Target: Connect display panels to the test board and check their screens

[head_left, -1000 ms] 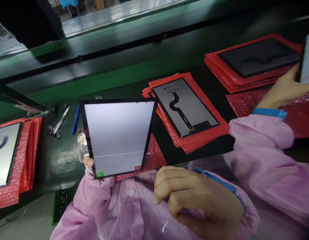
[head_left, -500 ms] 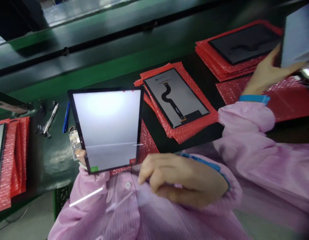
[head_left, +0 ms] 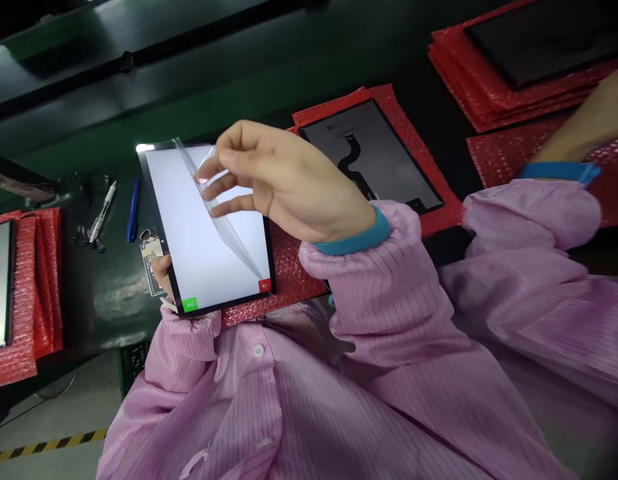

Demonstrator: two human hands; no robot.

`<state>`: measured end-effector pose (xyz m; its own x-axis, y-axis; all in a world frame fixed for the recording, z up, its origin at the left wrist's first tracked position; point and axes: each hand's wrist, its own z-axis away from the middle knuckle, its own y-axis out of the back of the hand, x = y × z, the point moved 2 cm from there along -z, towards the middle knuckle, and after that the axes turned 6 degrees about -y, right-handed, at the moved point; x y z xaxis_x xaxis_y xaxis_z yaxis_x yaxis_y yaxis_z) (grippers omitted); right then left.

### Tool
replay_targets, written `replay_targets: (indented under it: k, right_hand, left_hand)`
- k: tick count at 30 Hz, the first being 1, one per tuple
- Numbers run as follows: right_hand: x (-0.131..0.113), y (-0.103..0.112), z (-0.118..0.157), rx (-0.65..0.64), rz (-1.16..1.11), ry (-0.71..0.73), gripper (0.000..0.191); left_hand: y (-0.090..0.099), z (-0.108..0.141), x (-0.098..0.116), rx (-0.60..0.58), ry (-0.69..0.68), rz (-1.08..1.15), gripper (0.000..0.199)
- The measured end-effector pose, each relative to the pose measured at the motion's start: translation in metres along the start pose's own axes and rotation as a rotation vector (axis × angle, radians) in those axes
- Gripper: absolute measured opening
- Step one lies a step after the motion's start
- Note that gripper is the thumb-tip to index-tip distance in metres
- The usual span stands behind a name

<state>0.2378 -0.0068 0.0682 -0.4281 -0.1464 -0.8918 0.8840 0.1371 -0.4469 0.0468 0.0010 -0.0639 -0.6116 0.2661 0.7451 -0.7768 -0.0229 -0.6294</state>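
My left hand (head_left: 161,268) grips a lit display panel (head_left: 189,247) at its lower left edge; only the thumb shows, the other fingers being hidden behind it. The screen glows white, with a green box in the lower left corner and a red one in the lower right. Over it, my right hand (head_left: 293,183) pinches a clear protective film (head_left: 231,243) that is lifted and creased at the upper right and runs down toward the red box. A small circuit board (head_left: 151,263) sits by the panel's left edge. Under the panel lies a red bubble-wrap sheet (head_left: 293,270).
A dark panel with a ribbon cable (head_left: 399,157) rests on red bubble wrap to the right. Farther right is a stack of red bubble-wrap bags (head_left: 453,80), near a co-worker's arm (head_left: 583,127). A blue pen (head_left: 133,210), a white pen (head_left: 103,212) and another wrapped stack (head_left: 47,280) are left.
My right hand has risen from in front of my chest to the panel's upper right and now pulls up the film. My view has shifted, and the co-worker's held panel has left it.
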Motion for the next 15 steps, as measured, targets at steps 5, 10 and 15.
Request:
replay_targets:
  k: [5, 10, 15]
  right_hand:
    - [0.005, 0.001, -0.038, 0.050, -0.100, -0.143, 0.019]
    - [0.000, -0.003, -0.047, 0.095, -0.276, -0.156, 0.020]
    - [-0.007, -0.003, -0.039, 0.217, -0.383, -0.228, 0.025]
  left_hand:
    - [0.007, -0.004, 0.006, -0.063, -0.052, -0.041, 0.036]
    - [0.002, -0.004, 0.006, -0.032, -0.087, -0.015, 0.035]
    - [-0.014, 0.000, 0.006, -0.008, -0.104, 0.017, 0.034]
